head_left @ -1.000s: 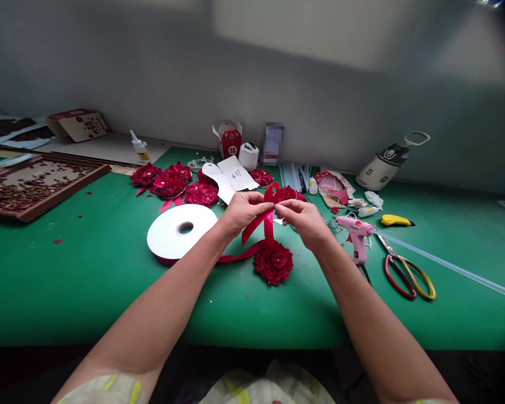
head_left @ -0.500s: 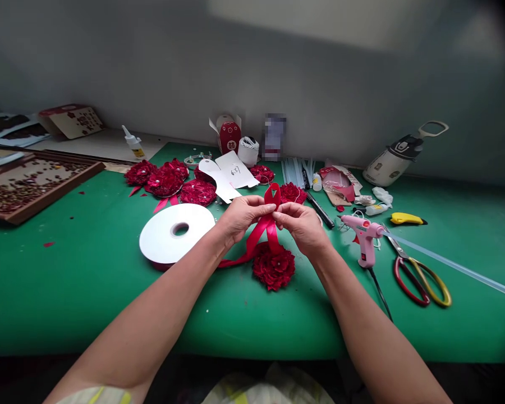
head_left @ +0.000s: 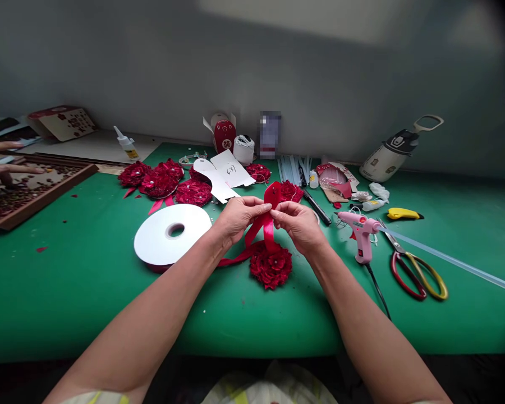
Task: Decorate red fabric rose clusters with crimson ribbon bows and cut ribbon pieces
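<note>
A red ribbon [head_left: 268, 233] is pinched between the fingertips of my left hand [head_left: 238, 217] and my right hand [head_left: 298, 224], which almost touch. Its loop stands up above the fingers, and lengths hang down below them. Just beneath, a dark red fabric flower [head_left: 271, 265] with a small bead lies on the green table. The ribbon runs left toward a white-faced spool [head_left: 157, 231] beside my left forearm. Both hands are closed on the ribbon.
Several red flowers [head_left: 162, 180], white card pieces [head_left: 232, 168] and a glue bottle [head_left: 126, 145] lie behind. At right are a pink glue gun [head_left: 363, 235], scissors [head_left: 416, 272] and a yellow cutter [head_left: 404, 214]. Another person's hand [head_left: 2, 168] is over the wooden tray [head_left: 46, 199].
The ribbon loop between my fingers has turned and its opening has nearly closed up. Another person's hands have come in over the tray at left. The view has shifted slightly.
</note>
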Tool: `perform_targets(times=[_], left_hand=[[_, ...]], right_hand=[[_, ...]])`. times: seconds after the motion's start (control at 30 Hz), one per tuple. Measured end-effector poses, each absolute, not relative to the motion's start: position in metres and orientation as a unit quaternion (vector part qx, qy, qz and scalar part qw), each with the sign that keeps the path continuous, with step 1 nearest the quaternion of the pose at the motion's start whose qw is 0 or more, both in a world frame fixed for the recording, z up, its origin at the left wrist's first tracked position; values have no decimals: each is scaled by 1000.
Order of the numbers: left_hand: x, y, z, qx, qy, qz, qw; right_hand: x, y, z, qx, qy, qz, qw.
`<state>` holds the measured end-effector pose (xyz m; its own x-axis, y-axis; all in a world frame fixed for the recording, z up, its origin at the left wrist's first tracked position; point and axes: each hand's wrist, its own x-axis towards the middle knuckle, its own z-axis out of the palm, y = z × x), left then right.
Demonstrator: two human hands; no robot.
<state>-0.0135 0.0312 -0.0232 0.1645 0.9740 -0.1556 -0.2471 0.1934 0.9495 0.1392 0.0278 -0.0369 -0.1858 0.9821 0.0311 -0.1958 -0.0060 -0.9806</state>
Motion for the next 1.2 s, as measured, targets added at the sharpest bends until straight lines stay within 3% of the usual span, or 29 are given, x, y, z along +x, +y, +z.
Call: perform_targets(times=[0.3, 0.5, 0.8, 1.2], left_hand=[[-20, 40, -30, 409, 444, 499, 622], [-25, 42, -25, 392, 439, 524, 615], [-16, 30, -7, 404, 426, 499, 638], [-20, 36, -10, 375, 430, 486, 661]], right_hand=[[149, 21, -26, -450, -461, 574, 506], [184, -31, -14, -492, -481, 529, 497], [294, -86, -30, -634, -420, 258, 595], [305, -17, -48, -696, -489, 237, 469]])
